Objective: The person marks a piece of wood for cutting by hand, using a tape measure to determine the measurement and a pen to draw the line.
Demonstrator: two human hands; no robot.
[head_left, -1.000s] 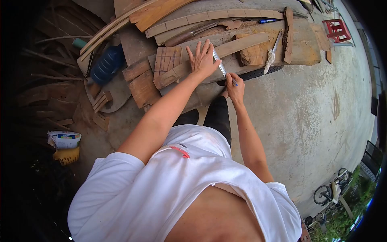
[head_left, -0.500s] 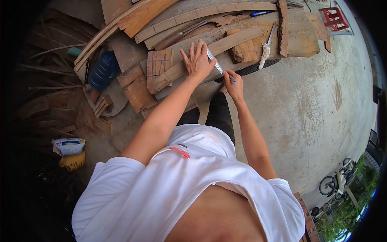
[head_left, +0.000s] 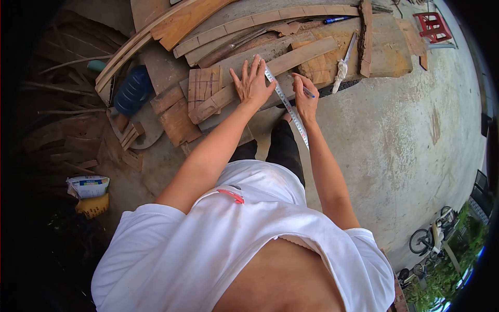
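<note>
My left hand [head_left: 253, 86] lies with fingers spread on a narrow wooden strip [head_left: 296, 57], its thumb side against a silver measuring tape [head_left: 290, 108]. The tape crosses the strip and hangs past the bench edge toward my right forearm. A blue pen [head_left: 309, 93] is held in my right hand [head_left: 305, 100], which is just off the edge of the strip, beside the tape. Under the strip rest a block with dark lines [head_left: 201, 87] and a second wood block [head_left: 314, 67].
A knife with a wrapped handle [head_left: 341, 72], a blue marker [head_left: 336, 20] and a curved wooden piece [head_left: 265, 18] lie on the bench. A blue water jug [head_left: 133, 91] and scrap wood stand left. A red stool [head_left: 432, 27] is at far right.
My right hand has lifted up and away from the tape, pen still in it. More of the tape now shows, hanging toward my forearm. My left hand stays on the strip.
</note>
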